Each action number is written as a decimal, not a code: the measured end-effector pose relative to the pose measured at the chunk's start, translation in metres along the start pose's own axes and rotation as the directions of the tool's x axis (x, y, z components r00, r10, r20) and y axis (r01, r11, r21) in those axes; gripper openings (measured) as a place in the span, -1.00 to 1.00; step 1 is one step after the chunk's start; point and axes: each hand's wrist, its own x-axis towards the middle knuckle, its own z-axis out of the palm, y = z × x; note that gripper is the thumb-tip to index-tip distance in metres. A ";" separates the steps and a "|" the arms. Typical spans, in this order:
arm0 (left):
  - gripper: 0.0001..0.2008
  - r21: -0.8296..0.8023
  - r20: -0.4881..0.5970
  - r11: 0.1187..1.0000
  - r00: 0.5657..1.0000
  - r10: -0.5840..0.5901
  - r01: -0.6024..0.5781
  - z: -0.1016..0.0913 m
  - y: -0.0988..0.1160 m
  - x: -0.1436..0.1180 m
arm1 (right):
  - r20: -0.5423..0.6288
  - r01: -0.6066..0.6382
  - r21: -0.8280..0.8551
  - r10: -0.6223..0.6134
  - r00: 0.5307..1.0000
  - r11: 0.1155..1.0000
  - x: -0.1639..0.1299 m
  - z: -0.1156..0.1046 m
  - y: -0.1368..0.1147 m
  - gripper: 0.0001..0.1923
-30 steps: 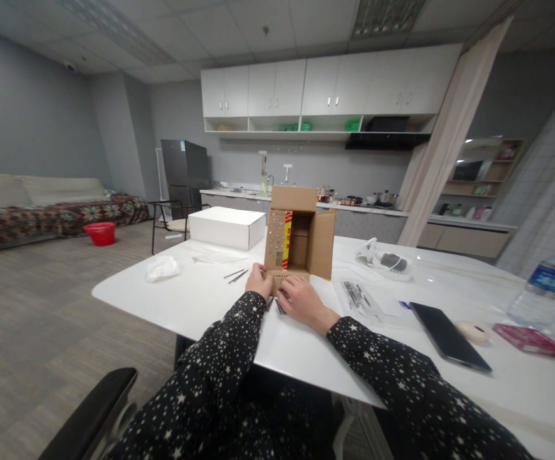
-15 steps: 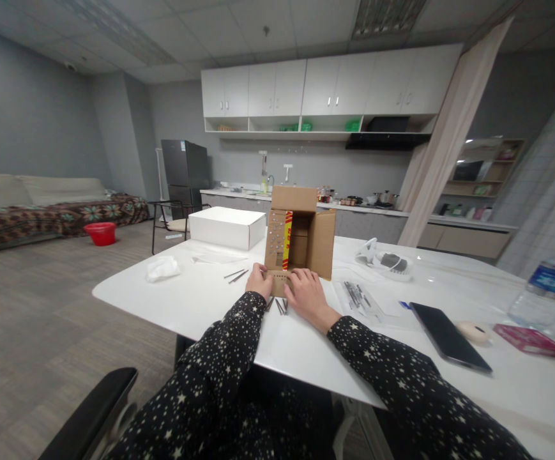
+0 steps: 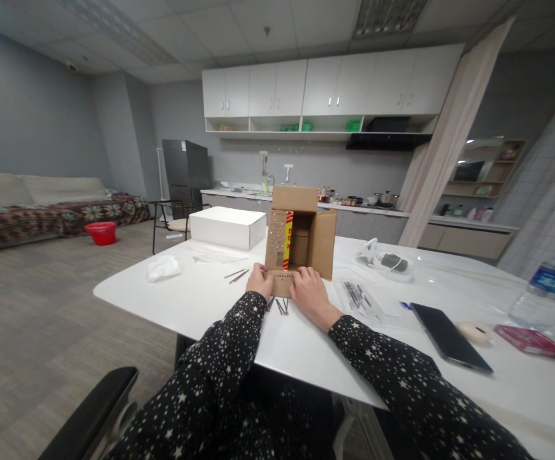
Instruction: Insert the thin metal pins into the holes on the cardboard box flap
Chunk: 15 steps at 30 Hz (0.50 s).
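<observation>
A brown cardboard box [image 3: 322,249] lies with its opening toward me and its flaps spread. Its left flap carries a red-and-yellow printed strip [image 3: 287,241] and rows of small shiny dots. My left hand [image 3: 259,282] grips the left edge of the bottom flap [image 3: 282,285], fingers bent. At that flap's right edge, my right hand [image 3: 312,296] is curled over the cardboard. Small dark dots run across the flap between them. Just in front lie several thin metal pieces like nails [image 3: 281,307], partly hidden by the hands and flap.
More thin metal pieces [image 3: 237,275] lie left on the white table [image 3: 200,300], near a crumpled tissue [image 3: 163,268] and a white box [image 3: 227,227]. Rightward are a clear bag [image 3: 361,300], a cable bundle [image 3: 393,263], a phone [image 3: 449,337], a pink box [image 3: 531,340] and a water bottle [image 3: 545,294].
My right hand has shifted slightly right along the bottom flap, uncovering more of its row of dots. My left hand and the box stay in place.
</observation>
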 end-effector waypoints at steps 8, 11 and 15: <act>-0.83 -0.007 0.005 1.000 1.000 0.012 -0.011 -0.002 0.003 -0.002 | 0.075 -0.024 -0.047 0.027 0.997 0.999 0.004 -0.003 0.001 -0.89; -0.84 0.000 0.006 1.000 1.000 0.002 -0.002 -0.005 0.006 -0.003 | 0.111 -0.036 -0.044 0.041 0.993 0.998 0.005 -0.005 0.001 -0.87; -0.84 0.012 0.012 1.000 1.000 -0.005 0.005 -0.005 0.007 -0.003 | 0.143 -0.021 -0.107 0.037 0.989 0.994 0.004 -0.005 0.002 -0.86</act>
